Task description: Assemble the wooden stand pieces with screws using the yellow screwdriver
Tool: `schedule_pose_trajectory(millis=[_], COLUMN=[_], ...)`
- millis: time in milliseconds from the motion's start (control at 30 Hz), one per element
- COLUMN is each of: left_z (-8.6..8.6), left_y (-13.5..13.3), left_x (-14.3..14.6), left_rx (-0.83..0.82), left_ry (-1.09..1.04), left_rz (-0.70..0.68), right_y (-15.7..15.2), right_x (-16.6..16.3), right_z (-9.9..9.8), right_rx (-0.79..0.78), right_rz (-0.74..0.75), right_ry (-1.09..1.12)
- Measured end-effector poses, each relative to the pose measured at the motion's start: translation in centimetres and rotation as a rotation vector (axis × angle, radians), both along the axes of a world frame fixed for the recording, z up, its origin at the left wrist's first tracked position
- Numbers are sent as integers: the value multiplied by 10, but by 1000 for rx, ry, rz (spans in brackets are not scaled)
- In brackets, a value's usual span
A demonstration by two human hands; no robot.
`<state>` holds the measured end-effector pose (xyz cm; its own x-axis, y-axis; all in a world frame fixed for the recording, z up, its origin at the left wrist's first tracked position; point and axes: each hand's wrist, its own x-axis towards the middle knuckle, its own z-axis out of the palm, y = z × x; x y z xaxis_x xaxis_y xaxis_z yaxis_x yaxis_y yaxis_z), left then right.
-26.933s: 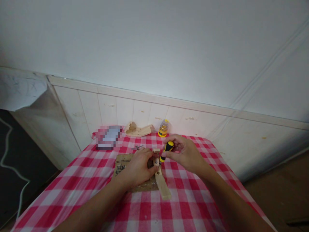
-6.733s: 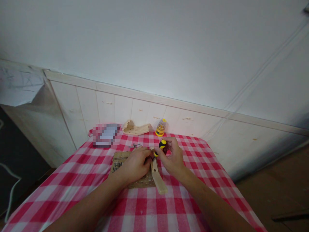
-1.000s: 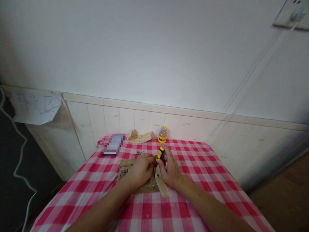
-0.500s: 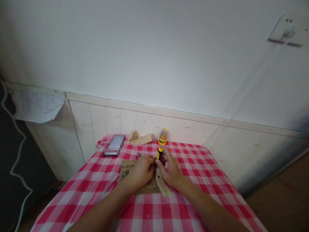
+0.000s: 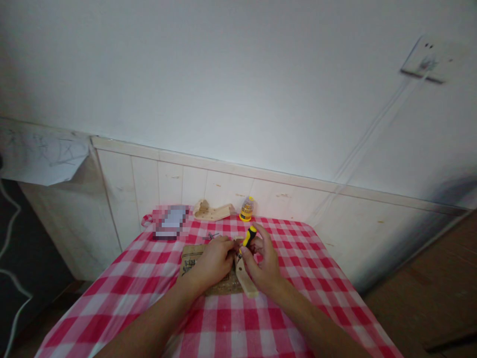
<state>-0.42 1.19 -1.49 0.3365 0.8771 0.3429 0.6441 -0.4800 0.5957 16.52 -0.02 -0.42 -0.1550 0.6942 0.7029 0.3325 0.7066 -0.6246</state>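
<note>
Right hand point(image 5: 262, 265) is closed around a short yellow-and-black screwdriver point(image 5: 249, 237), whose handle is gripped between thumb and fingertips and is tilted up and away to the right. Its tip is pointed down at the far end of a pale wooden strip point(image 5: 245, 284), though the tip itself is hidden between the two hands. Left hand point(image 5: 210, 262) is laid palm down just beside the right one, with its fingers curled at that same end of the strip; whether anything is pinched under them cannot be told. The strip is laid along the right edge of a flat brown cardboard sheet with dark print point(image 5: 190, 258), and both are carried by a tabletop covered with a red-and-white checked cloth point(image 5: 298, 278).

A few small dark screws point(image 5: 211, 235) are scattered just beyond the left hand. Further back, near the white panelled wall point(image 5: 149, 179), a curved pale wooden piece point(image 5: 210, 211) is set beside a small yellow bit holder with a clear cap point(image 5: 246, 209), and a blurred-out flat object point(image 5: 170, 222) is placed to their left. A creased sheet of paper point(image 5: 44, 159) is fixed to the wall at far left, and a white wall socket point(image 5: 425, 62) is mounted high at the right.
</note>
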Motion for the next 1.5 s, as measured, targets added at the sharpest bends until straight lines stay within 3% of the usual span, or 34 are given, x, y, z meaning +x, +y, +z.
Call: schedule_pose_trajectory(millis=[200, 400, 867, 1500], left_z=[3, 3, 4, 1], left_y=[-1, -1, 0, 0], left_x=[-1, 0, 0, 0], left_rx=[-3, -18, -13, -6], left_ry=[-38, -9, -8, -2], left_rz=[-41, -33, -31, -22], right_y=[-10, -13, -15, -7], right_x=[9, 16, 19, 13], right_z=[-23, -21, -19, -22], right_rx=[0, 78, -7, 21], right_rz=[-80, -77, 34, -57], right_ry=[26, -28, -56, -6])
